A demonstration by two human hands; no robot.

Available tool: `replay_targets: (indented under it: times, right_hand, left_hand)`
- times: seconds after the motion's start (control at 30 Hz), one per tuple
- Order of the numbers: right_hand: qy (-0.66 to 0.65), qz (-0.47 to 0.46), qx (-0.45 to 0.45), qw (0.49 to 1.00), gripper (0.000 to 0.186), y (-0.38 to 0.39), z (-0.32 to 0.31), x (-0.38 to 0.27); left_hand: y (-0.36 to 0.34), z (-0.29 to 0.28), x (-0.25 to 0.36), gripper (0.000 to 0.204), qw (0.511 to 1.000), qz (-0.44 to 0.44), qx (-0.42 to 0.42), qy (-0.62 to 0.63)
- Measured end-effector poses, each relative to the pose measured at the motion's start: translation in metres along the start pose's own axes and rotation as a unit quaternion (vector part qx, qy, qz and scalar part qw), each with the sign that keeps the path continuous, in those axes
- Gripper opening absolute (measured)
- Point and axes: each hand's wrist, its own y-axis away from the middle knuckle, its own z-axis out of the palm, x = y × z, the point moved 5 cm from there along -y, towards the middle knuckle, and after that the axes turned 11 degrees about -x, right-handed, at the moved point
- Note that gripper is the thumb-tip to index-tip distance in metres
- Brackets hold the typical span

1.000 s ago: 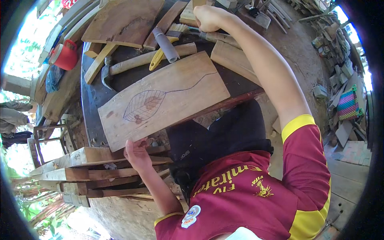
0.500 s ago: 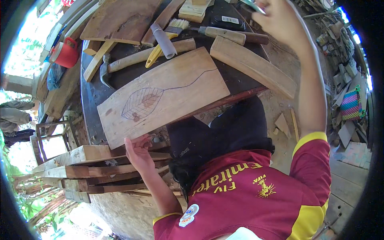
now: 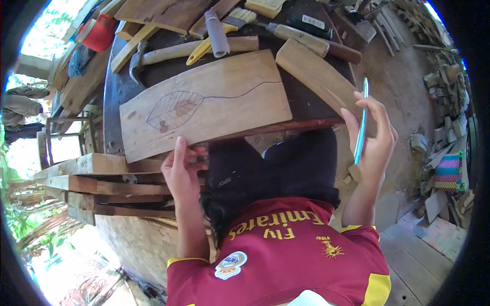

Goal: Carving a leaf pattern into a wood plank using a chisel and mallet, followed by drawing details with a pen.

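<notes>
A flat wooden board [image 3: 240,115] lies tilted across the front of the dark table, with a veined leaf and a long curving stem drawn on it in blue lines. My left hand [image 3: 185,168] is at its near edge, left of the middle, thumb on top and the other fingers curled below the edge. Off the table's right front corner, my right hand [image 3: 377,135] holds a slim light-blue pen [image 3: 361,132] between thumb and fingers, apart from the board.
Behind the board lie a claw hammer [image 3: 199,53], a yellow-handled brush [image 3: 201,51], a rolled sheet of paper [image 3: 217,33], a wooden-handled tool [image 3: 301,40] and a thick wood block [image 3: 311,71]. A red mug [image 3: 97,33] stands far left. Stacked timbers [image 3: 102,166] jut out beside my left hand.
My right hand has come down from the far right of the table with the pen, toward my body. My left hand stays at the board's near edge. The view has shifted slightly.
</notes>
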Motion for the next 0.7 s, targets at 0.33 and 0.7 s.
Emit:
replay_targets:
  times: [0.33, 0.7]
  right_hand:
    - [-0.122, -0.142, -0.106, 0.977, 0.040, 0.008, 0.094, -0.054]
    - [-0.149, -0.146, -0.137, 0.968, 0.038, 0.041, 0.082, -0.066]
  left_hand:
    - [0.011, 0.003, -0.007, 0.035, 1.000, 0.006, 0.001, -0.028]
    - [0.010, 0.010, -0.008, 0.033, 1.000, 0.020, 0.001, -0.023]
